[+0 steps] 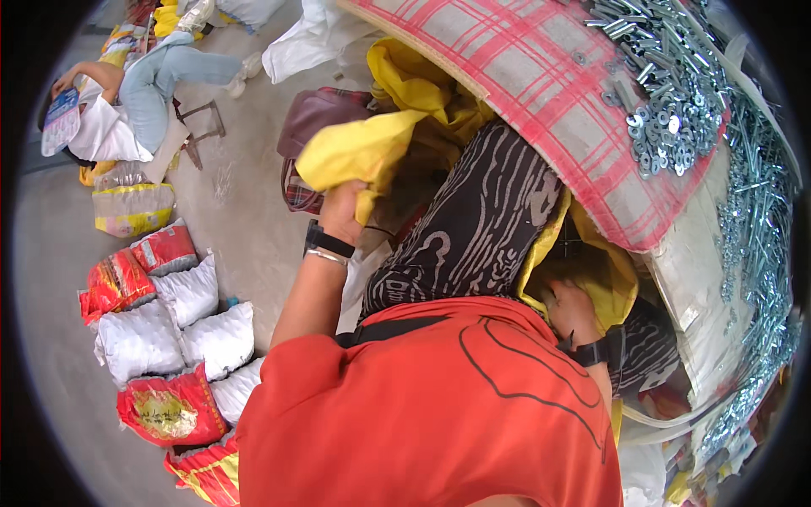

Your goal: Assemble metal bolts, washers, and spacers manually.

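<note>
left hand (342, 215) is being closed around yellow cloth (355, 152), with the fingers curled and a loose flap rising above the grip, beside a purple bag (312, 122). right hand (574, 311) is being set into a hollow of yellow fabric (621, 275), between the dark trousers (473, 203) and the lower corner of the board (541, 93); its fingers are being partly hidden there, so how far it is opened and whether anything is being gripped cannot be told. whether both yellow pieces are being formed by one cloth cannot be told either.

on the board, plaid covering is being topped by sleeves (650, 42) near the upper right edge and by washers (672, 139) lower down that edge. past the right edge, bolts (756, 253) are being massed.

the yellow cloth seems to be being handled midway: a hold is being had on it, but it is hanging crumpled, not yet being spread or laid down. the hardware is being touched by neither hand, and much of it is lying loose. on the floor (253, 228), white packs (211, 338) and red packs (173, 406) are being grouped closely, looking filled.
</note>
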A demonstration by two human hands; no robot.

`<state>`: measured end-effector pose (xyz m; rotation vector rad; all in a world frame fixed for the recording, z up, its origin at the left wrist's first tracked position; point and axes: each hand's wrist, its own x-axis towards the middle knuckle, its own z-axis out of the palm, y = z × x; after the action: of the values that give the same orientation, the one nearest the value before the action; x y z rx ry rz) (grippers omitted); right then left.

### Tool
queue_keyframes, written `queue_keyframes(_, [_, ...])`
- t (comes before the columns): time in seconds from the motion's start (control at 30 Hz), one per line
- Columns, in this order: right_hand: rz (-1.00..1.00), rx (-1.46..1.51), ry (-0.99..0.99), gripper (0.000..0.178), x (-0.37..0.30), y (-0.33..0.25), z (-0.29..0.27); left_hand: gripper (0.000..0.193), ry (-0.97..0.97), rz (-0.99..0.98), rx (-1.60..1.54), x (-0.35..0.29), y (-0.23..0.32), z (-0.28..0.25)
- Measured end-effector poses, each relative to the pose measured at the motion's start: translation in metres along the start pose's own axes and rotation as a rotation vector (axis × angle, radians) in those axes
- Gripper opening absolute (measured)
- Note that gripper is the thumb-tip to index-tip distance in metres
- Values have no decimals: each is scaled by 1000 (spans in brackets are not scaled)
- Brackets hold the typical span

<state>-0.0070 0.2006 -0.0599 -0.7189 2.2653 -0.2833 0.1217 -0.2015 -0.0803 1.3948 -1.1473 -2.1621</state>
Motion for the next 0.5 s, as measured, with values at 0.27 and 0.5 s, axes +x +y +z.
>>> queue_keyframes(0.27, [9, 10, 31, 33, -5, -1, 3, 42, -468, 107, -445, -58, 100, 48])
queue_keyframes(0.5, [5, 28, 32, 29, -8, -3, -1, 39, -575, 384, -437, -115, 139, 69])
